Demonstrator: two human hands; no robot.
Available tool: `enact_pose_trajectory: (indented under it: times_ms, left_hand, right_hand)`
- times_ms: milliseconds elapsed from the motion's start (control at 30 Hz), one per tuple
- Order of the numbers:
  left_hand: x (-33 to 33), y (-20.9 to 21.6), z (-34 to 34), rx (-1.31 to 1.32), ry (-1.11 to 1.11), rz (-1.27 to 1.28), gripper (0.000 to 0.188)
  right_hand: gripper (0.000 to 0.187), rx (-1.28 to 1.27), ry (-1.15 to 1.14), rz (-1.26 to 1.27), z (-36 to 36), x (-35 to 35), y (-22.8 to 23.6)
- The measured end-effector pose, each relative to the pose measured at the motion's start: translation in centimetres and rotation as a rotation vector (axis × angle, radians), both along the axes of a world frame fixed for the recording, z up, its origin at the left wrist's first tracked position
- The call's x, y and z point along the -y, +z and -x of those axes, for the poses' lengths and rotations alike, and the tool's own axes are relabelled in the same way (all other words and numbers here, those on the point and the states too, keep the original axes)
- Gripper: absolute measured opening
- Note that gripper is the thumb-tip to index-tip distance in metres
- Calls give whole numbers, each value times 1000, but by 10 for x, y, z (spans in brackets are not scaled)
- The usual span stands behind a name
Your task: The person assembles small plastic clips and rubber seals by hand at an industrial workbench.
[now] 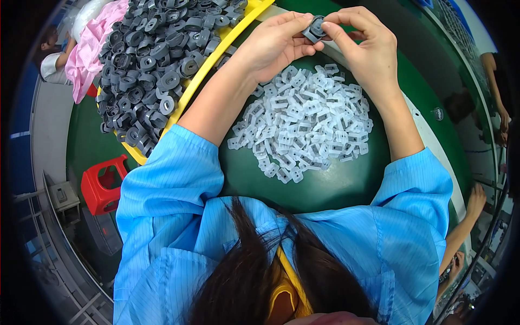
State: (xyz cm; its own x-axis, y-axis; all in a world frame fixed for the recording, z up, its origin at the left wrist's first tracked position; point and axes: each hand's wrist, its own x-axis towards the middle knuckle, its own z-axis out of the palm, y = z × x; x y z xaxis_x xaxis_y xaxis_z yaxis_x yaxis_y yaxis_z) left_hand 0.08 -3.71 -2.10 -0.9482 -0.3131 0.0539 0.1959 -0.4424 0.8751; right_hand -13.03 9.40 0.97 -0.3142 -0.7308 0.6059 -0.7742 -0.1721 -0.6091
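Observation:
Both my arms reach to the far side of the green table. Between them a dark grey ring-shaped plastic part (314, 29) is held up at the fingertips. My left hand (279, 43) grips it from the left, thumb on top and fingers curled beneath. From the right, my right hand (364, 44) pinches at it with thumb and forefinger; whether a small piece sits in that pinch is hidden. Below the hands lies a heap of small translucent white plastic pieces (306, 119).
A yellow-rimmed tray (187, 103) at the left is piled with dark grey ring parts (146, 62). Pink cloth (95, 40) lies beyond it. A red stool (103, 184) stands on the left. Other people sit at the far left and along the right edge, where an arm (468, 219) shows.

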Motion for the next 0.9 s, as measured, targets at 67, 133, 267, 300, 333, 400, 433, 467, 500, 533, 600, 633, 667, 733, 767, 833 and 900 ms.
enact_pose_trajectory:
  times_ms: [67, 133, 267, 300, 333, 400, 433, 467, 500, 533, 600, 633, 667, 733, 767, 833, 900]
  left_hand:
    - [-1, -1, -1, -7, 2, 6, 23]
    - [-2, -2, -1, -13, 2, 10, 23]
    - [-3, -4, 1, 26, 57, 91, 23]
    - [-2, -5, 2, 32, 58, 135, 23]
    - [0, -6, 2, 35, 61, 130, 23]
    - [2, -5, 2, 15, 19, 163, 22]
    - [-6, -4, 2, 23, 47, -44, 16]
    - [-6, -5, 2, 24, 51, -47, 16]
    - [-4, -7, 1, 44, 30, -34, 16]
    - [-4, -5, 2, 60, 2, -17, 16]
    - [-11, 2, 5, 99, 65, 48, 15]
    - [-13, 6, 4, 141, 140, 114, 14]
    - [-15, 9, 2, 136, 143, 118, 14]
    - [-18, 14, -3, 73, 216, 780, 25]
    - [-17, 11, -3, 116, 242, 886, 29]
    - [-12, 10, -4, 86, 220, 899, 28]
    - [-13, 8, -2, -9, 190, 852, 26]
  right_hand:
    - [13, -11, -40, -39, -1, 0, 1]
    - [13, -53, -67, -48, -5, 0, 6]
    - [17, 216, -36, -197, 2, -2, 11]
    - [16, 424, 21, -249, 5, -1, 14]
    - [15, 635, 80, -302, 6, 0, 16]
    - [14, 757, 82, -282, -1, 3, 21]
    - [15, 800, 133, -337, 3, 2, 19]
    - [16, 841, 185, -392, 7, 2, 17]
    - [18, 867, 250, -383, 12, 1, 13]
    - [18, 863, 248, -381, 21, 0, 6]
    - [14, 738, 244, -322, 35, 0, -9]
    - [14, 732, 248, -320, 33, 1, -6]
    - [17, 805, 238, -323, 28, 1, -3]
    - [20, 873, 228, -323, 25, -2, 2]
    - [20, 932, 263, -346, 25, -4, 3]
    - [20, 987, 299, -405, 25, -8, 7]
    - [19, 895, 301, -418, 29, -5, 9]
